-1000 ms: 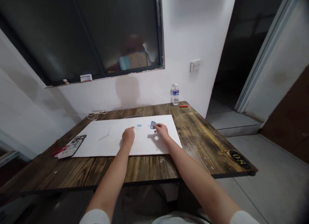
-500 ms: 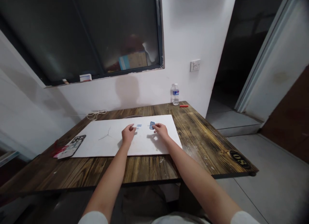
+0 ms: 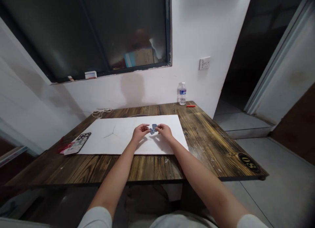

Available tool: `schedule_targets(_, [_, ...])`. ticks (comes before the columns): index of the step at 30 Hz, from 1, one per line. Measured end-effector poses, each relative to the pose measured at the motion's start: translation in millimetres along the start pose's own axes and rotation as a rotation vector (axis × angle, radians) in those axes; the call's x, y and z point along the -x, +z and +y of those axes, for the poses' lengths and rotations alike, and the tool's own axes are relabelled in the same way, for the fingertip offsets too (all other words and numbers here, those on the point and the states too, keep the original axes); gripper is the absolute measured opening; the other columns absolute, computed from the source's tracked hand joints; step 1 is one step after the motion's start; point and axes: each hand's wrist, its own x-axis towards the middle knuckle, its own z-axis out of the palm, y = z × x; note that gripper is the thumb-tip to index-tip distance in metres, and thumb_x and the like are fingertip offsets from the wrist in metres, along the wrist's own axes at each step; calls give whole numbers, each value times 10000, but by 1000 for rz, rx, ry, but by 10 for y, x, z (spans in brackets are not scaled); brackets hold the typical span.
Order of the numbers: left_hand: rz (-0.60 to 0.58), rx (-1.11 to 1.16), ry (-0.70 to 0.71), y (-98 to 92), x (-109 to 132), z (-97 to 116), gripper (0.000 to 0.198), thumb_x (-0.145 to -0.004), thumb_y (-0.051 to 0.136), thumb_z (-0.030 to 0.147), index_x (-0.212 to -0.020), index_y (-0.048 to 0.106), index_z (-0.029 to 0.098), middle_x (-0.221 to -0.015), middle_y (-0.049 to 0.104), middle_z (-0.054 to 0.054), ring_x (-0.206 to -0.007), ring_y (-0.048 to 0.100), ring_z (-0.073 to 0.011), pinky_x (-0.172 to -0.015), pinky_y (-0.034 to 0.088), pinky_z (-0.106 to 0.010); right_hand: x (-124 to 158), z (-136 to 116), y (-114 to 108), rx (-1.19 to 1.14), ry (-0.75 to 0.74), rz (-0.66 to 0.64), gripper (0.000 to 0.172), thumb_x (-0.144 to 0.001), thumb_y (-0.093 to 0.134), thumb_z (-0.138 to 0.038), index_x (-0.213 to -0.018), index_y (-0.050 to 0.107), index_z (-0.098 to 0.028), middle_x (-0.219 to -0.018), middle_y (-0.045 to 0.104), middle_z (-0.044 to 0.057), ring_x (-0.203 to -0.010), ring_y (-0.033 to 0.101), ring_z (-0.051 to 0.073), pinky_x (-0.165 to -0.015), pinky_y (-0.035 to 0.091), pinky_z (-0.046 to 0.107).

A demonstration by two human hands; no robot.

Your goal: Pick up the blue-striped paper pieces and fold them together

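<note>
Fingers of the left hand (image 3: 140,133) and the right hand (image 3: 164,132) are curved inward and partly closed, tips facing each other, not spread flat. Two small blue-and-white printed pieces (image 3: 153,129), card or paper, can't tell which, sit right between the two sets of fingertips, just above the surface of a large white rectangular sheet (image 3: 103,146). Right fingertips (image 3: 158,127) are at or touching the pieces' right side, left fingertips (image 3: 147,126) just beside their left side; too small to tell if either hand is actually pinching them. Sheet lies on a dark brown scorched-grain wooden table (image 3: 147,165), with a thin grey Y-shaped mark (image 3: 110,133) left of the hands. Left of the sheet, a phone in a black-and-white patterned case (image 3: 77,143) lies on a red item (image 3: 61,149). At the far table edge: clear plastic water bottle with blue label (image 3: 182,94), upright, and a small red stick (image 3: 190,106) beside it. White cord (image 3: 101,113) sits at the far left edge.
</note>
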Motion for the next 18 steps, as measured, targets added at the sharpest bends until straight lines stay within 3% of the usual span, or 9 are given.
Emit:
schedule_targets(9, [85, -104, 2, -9, -21, -23, 481, -587, 822, 428, -958, 695, 148, -735, 651, -13, -704, 621, -152, -704, 509, -297, 66, -18, 61, -49, -58, -160, 69, -723, 690, -249, -729, 687, -180, -658, 680, -15, -510, 561, 100, -545, 441, 214])
schedule_targets(15, [98, -180, 18, 35, 2, -6, 441, -637, 796, 390, -991, 688, 149, -747, 661, -18, -719, 632, -159, -704, 514, -290, 91, -32, 70, 28, -65, -128, 89, -711, 686, -279, -695, 678, -192, -612, 663, -17, -559, 584, 131, -574, 435, 232])
schedule_targets(18, [235, -296, 36, -18, -15, -19, 339, -763, 694, 332, -1051, 673, 155, -870, 697, -53, -818, 655, -179, -769, 528, -306, 68, -30, 49, 56, -46, -47, 79, -710, 669, -273, -703, 676, -194, -634, 668, -13, -592, 600, 141, -605, 445, 240])
